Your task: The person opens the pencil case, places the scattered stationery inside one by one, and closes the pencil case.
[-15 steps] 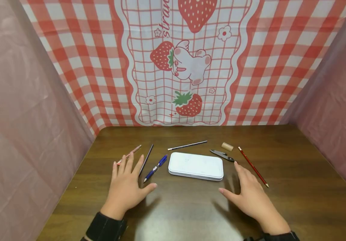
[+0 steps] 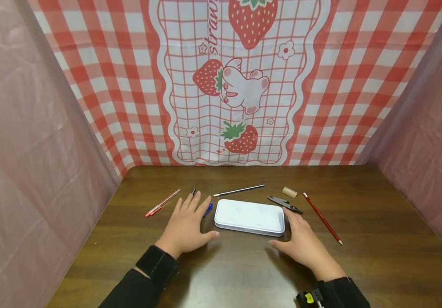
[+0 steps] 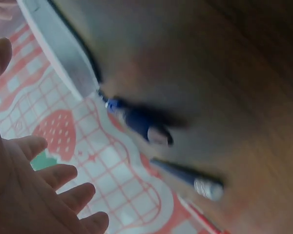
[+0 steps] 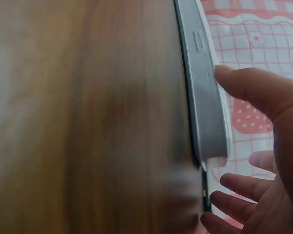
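Note:
A white tin pencil case [image 2: 249,217] lies closed on the wooden table, between the two hands. My left hand [image 2: 186,224], fingers spread and palm down, hovers left of the case over a blue pen [image 2: 208,209] and a dark pencil [image 2: 194,191], hiding most of both. In the left wrist view its fingers [image 3: 63,173] are apart from the blue pen [image 3: 136,124]. My right hand [image 2: 303,244] is at the case's right end, thumb and fingers parted, holding nothing. The right wrist view has its thumb close over the side of the case [image 4: 205,87].
A pink pen [image 2: 162,203] lies at the left. Behind the case is a dark pencil with a white end [image 2: 238,191]. A compass [image 2: 284,204], a tan eraser-like block [image 2: 290,192] and a red pencil [image 2: 322,219] lie to the right. A checked strawberry cloth [image 2: 128,85] hangs behind.
Both hands have moved inward toward the pencil case, the left one to the right over the blue pen, the right one to the left. The pink pen is now uncovered.

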Motion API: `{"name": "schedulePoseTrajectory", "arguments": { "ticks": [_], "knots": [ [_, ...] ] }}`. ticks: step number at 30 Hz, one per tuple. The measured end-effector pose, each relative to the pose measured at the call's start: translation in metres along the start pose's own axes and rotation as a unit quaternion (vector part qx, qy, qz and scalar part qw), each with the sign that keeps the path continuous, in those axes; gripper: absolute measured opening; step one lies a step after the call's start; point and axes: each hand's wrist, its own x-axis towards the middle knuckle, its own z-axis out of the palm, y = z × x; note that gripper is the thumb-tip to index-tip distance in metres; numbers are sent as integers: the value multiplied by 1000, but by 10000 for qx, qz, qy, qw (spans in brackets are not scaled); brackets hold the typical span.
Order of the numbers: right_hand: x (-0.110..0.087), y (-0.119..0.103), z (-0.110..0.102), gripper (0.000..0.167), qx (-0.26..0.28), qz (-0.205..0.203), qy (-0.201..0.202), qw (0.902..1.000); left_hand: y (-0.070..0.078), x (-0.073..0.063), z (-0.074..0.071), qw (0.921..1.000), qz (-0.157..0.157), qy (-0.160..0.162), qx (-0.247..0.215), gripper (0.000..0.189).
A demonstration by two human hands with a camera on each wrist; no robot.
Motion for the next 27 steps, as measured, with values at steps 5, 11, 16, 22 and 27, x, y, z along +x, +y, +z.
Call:
{"name": "schedulePoseTrajectory", "arguments": {
  "ticks": [5,11,16,22,27],
  "knots": [
    [10,4,5,109,234,63,-91,9997,11,17,10,9995,247,-157,154,95],
    [19,11,5,106,238,79,-124,9996,26,35,13,9969,537,-464,343,88],
    [24,15,4,105,307,184,-213,9991,34,48,17,9960,623,-559,323,87],
    [27,17,6,102,304,278,-286,9987,37,56,22,9960,520,-698,188,85],
    [28,18,6,98,375,272,-280,9985,38,57,21,9960,511,-702,188,77]
  ]
}}
